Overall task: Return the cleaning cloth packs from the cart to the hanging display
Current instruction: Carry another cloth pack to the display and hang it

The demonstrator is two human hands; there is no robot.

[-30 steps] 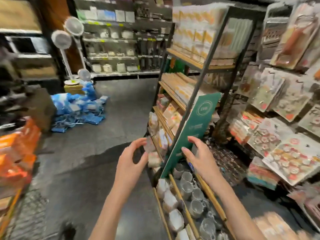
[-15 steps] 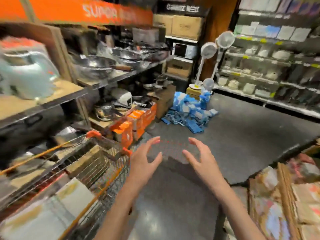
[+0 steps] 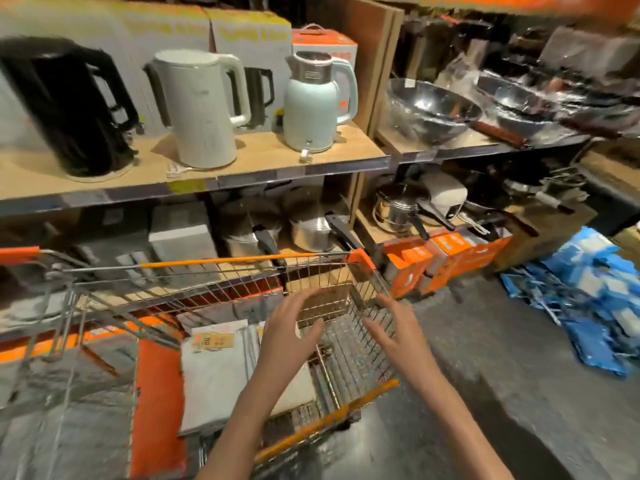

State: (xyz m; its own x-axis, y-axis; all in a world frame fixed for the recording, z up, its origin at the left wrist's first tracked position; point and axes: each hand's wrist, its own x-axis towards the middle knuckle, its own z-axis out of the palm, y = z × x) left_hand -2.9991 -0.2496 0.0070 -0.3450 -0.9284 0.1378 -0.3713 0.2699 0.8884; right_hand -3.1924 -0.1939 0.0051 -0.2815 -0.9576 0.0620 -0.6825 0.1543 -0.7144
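Both your hands hover above the wire cart [image 3: 349, 282], empty and touching nothing. Your left hand [image 3: 289, 332] is spread, fingers loosely extended and a little curved, over the grey cleaning cloth packs [image 3: 221, 375] that lie flat in the cart basket just below and to its left. Your right hand [image 3: 398, 332] is equally released, fingers splayed above the cart's far end near its orange corner. Ahead of your hands, a shelf [image 3: 263, 157] carries kettles [image 3: 204, 109]. Off to the right of your right hand, blue packages [image 3: 588, 296] lie piled on the floor.
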